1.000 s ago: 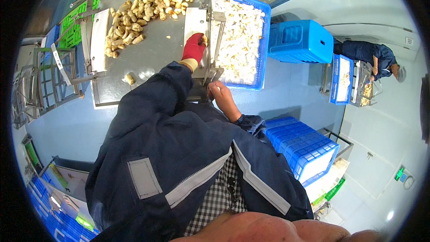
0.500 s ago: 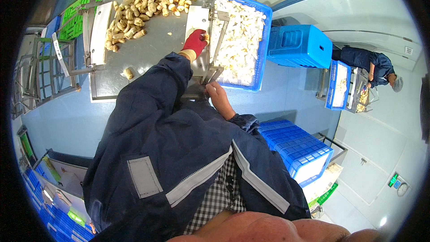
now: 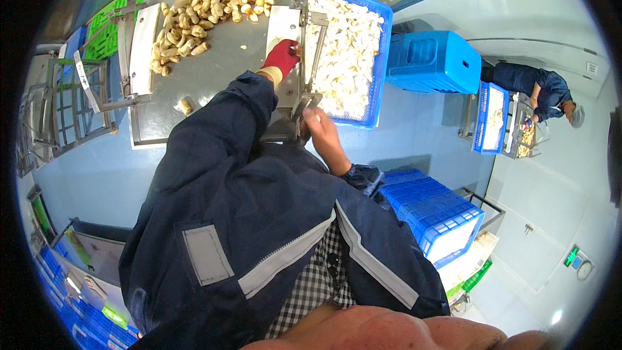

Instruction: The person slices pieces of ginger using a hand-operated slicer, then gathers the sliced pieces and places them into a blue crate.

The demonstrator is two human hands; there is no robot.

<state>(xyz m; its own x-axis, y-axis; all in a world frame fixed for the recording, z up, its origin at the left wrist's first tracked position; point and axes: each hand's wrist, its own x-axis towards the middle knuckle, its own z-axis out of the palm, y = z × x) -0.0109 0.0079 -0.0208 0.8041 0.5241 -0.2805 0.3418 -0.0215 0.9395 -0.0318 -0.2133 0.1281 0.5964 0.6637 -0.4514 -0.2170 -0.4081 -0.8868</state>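
Note:
My left hand (image 3: pixel 282 58), in a red glove, is closed on a small mushroom piece (image 3: pixel 295 50) at a white cutting board (image 3: pixel 282 21). My bare right hand (image 3: pixel 321 131) is closed on the handle of a hinged metal blade (image 3: pixel 310 105) beside that board. A pile of brown-and-cream mushrooms (image 3: pixel 207 3) lies on the steel worktop (image 3: pixel 236 52), and a lone stub (image 3: pixel 186 105) sits nearer me. Right of the blade, a blue mesh crate (image 3: pixel 382 32) is full of white cut pieces.
A turquoise tub (image 3: pixel 434 61) stands to the right. Beyond it a co-worker in dark clothing (image 3: pixel 528 81) works by another blue crate (image 3: pixel 483 120). Stacked blue crates (image 3: pixel 421 210) are at lower right, green plastic pallets (image 3: pixel 103 29) behind the worktop, a steel rack (image 3: pixel 71 113) at left.
My right hand has risen with the blade handle, toward the top of the picture. My left hand shifts only slightly and stays on the board.

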